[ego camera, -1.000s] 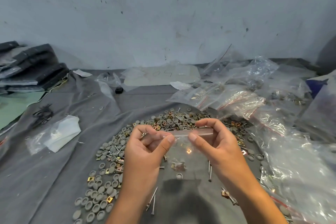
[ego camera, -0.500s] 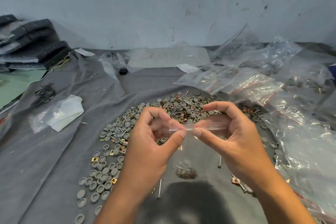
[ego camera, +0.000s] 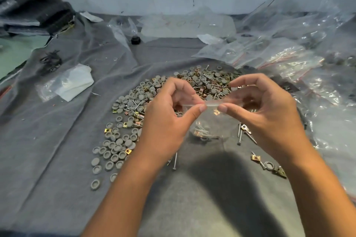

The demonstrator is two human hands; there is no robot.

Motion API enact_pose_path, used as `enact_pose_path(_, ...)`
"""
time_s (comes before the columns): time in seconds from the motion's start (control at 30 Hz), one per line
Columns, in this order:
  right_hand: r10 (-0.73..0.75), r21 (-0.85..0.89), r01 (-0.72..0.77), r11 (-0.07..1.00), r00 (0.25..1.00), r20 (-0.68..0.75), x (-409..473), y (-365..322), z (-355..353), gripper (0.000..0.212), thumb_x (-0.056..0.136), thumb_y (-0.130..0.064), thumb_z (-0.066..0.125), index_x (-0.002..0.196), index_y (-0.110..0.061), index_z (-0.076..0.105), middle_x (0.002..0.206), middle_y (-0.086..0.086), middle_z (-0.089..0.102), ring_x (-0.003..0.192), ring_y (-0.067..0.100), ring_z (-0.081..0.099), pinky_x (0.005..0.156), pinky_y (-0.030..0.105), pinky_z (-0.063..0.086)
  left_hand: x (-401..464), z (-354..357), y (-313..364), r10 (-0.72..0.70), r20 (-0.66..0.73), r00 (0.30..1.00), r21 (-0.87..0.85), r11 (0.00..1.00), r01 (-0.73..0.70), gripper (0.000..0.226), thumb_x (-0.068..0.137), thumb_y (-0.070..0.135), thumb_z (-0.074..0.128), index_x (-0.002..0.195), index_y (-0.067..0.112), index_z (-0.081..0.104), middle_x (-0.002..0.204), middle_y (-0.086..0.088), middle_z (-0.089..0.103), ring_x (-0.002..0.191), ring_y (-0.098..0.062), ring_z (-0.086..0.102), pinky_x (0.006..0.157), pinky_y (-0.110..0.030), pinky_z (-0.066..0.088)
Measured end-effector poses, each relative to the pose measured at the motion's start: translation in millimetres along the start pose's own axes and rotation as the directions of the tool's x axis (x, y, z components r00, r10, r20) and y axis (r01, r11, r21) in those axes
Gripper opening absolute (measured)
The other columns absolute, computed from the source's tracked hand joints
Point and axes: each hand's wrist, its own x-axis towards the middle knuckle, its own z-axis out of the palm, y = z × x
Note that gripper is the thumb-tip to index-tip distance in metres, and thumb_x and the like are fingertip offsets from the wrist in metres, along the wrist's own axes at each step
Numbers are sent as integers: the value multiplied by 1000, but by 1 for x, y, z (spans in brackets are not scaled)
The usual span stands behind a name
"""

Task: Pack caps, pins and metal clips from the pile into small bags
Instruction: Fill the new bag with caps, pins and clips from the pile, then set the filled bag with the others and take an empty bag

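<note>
Small clear bag (ego camera: 207, 121) held at centre frame, hanging between both hands above the grey cloth (ego camera: 57, 150). Left hand (ego camera: 169, 119) pinching the left part of the bag's top strip between thumb and forefinger, remaining fingers curled. Right hand (ego camera: 264, 113) pinching the right part of the same strip between thumb and forefinger, with the thumb tips close together at mid-strip. Bag body hanging below the strip, between the two wrists, with a few pins and copper-coloured clips visible in its bottom. Pile (ego camera: 204, 82) of grey caps, pins and metal clips directly behind the hands, upper centre, spreading down along the left of the left forearm as a band of loose grey caps (ego camera: 113, 146). Loose pins (ego camera: 239, 134) and brass-coloured clips (ego camera: 255, 158) on the cloth just right of the bag and below the right wrist. Heap of clear plastic bags (ego camera: 285, 59) with red seal lines across the right and upper right. Folded white packet in clear plastic (ego camera: 71, 82) at left. Dark stacked items (ego camera: 34, 5) in the upper left corner. Small black object (ego camera: 135, 40) at upper centre, well apart from the hands.
</note>
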Motion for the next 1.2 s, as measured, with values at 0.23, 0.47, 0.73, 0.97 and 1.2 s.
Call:
enact_pose_path(0.23,-22,1,22,1000,999,34,-2,4,-7,35,79,-50,78,104,-36,57,91,-10,77,75,17,70,67,29,52,-1,0,1,12,-2,1000,30,999,-12,36,83,19,79,105,31,53,94,8,74,94,-16,72,86,-43,56)
enact_pose_path(0.47,-80,-46,85,995,993,87,-5,0,-2,37,88,-38,75,120,-35,55,102,-11,75,98,17,72,81,38,55,-3,1,7,48,45,998,49,998,-50,33,84,20,80,96,23,49,92,7,76,93,-16,74,80,-45,57)
enact_pose_path(0.73,-79,-104,88,991,993,92,-10,-2,10,31,88,-25,76,110,-30,53,97,-21,72,94,3,70,78,17,52,-4,0,9,39,53,998,42,998,-41,39,81,31,83,104,32,52,92,7,77,91,-15,74,86,-47,57)
enact_pose_path(0.97,-51,-36,53,998,998,46,-6,-4,-8,40,78,-39,80,106,-40,52,89,-17,77,83,9,74,67,21,51,0,-16,5,-3,57,998,72,997,-1,31,70,40,82,85,36,56,82,15,77,78,-4,75,66,-24,55)
enact_pose_path(1.2,-86,-61,88,994,996,27,-3,-10,-15,27,79,-33,80,94,-34,58,85,-13,76,82,11,72,71,20,54,-3,-5,8,8,27,1000,51,999,-10,34,68,41,82,91,38,58,84,18,77,82,-4,75,66,-32,63)
